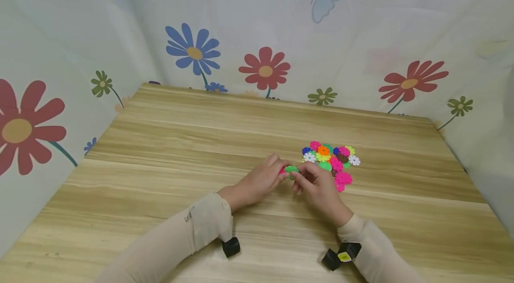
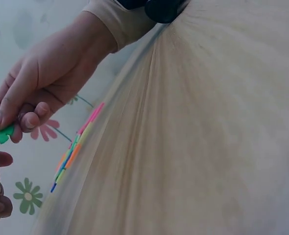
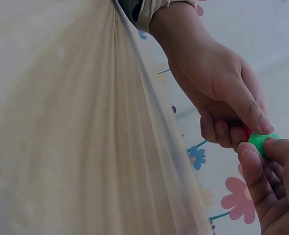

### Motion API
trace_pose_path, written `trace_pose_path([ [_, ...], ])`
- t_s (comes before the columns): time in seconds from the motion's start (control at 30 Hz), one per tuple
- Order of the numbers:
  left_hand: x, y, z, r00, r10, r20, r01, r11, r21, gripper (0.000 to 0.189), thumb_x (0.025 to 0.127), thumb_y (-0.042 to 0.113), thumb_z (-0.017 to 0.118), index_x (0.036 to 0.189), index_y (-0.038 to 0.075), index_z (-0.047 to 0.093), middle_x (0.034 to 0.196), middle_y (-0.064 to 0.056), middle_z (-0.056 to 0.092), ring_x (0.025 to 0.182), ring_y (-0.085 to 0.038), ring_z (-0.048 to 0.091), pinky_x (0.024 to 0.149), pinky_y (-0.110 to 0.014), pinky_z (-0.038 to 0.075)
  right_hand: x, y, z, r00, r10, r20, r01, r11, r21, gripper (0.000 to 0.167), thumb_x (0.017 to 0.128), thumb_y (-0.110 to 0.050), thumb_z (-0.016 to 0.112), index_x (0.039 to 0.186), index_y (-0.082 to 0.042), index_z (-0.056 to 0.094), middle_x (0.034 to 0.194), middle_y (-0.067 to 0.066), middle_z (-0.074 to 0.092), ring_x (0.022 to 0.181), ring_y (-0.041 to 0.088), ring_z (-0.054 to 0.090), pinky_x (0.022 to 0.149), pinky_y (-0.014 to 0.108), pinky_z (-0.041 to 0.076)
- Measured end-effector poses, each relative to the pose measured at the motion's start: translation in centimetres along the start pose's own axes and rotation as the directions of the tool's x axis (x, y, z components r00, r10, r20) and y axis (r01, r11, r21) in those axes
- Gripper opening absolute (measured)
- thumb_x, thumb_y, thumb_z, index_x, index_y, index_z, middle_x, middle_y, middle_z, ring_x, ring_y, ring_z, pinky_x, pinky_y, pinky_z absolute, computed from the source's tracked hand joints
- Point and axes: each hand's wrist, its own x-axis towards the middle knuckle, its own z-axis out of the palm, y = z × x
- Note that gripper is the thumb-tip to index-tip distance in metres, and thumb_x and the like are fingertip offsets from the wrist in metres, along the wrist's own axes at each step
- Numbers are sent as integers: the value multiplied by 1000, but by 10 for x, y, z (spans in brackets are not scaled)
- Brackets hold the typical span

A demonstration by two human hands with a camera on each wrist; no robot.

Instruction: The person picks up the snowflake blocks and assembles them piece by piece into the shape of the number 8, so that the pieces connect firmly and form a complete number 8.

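Both hands meet over the table, in front of a heap of flower-shaped plastic discs. My left hand point(image 1: 257, 181) pinches a green notched disc point(image 1: 291, 169) on one side, and a bit of a pink disc point(image 1: 282, 170) shows by its fingers. On the other side, my right hand point(image 1: 322, 190) grips the green disc between thumb and fingers. In the right wrist view the green disc point(image 3: 257, 142) sits between both hands' fingertips, a red-pink piece point(image 3: 246, 131) partly hidden in the left hand. Whether the discs are joined I cannot tell.
Just beyond the right hand lies a loose heap of notched discs point(image 1: 336, 164) in pink, orange, yellow, white, blue, green and brown. The wood-grain table point(image 1: 180, 140) ends at a flower-printed cloth point(image 1: 233, 2) behind and at the sides.
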Motion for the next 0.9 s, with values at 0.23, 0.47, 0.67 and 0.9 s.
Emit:
trace_pose_path([
  [0.23,0,1,1,1000,-18,8,18,1000,-18,34,100,24,50,122,-1,56,99,-9,53,85,-16,48,77,-27,46,0,3,3,999,-40,16,40,999,5,7,91,-3,61,91,4,63,68,16,64,55,9,59,52,26,53],
  [0.47,-2,-5,0,993,-97,-61,89,988,-130,33,97,31,57,116,6,60,114,-9,65,103,-20,63,89,-35,52,7,8,-4,999,19,42,-12,988,-155,12,90,-14,66,98,-5,68,80,7,70,67,6,61,63,21,53],
  [0.67,-3,-7,2,982,-122,-144,100,984,-149,19,96,21,58,104,4,59,99,-8,62,81,-15,59,72,-27,51,12,8,-23,995,89,54,-75,970,-233,19,88,-15,70,104,-5,69,90,7,72,73,10,62,66,22,53],
  [0.9,-4,-8,2,976,-112,-184,86,986,-142,12,98,14,52,100,3,57,93,-6,58,78,-13,52,71,-27,49,18,13,-51,993,115,1,-100,863,-495,13,85,-12,72,93,-2,69,85,9,68,69,15,59,58,22,48],
])
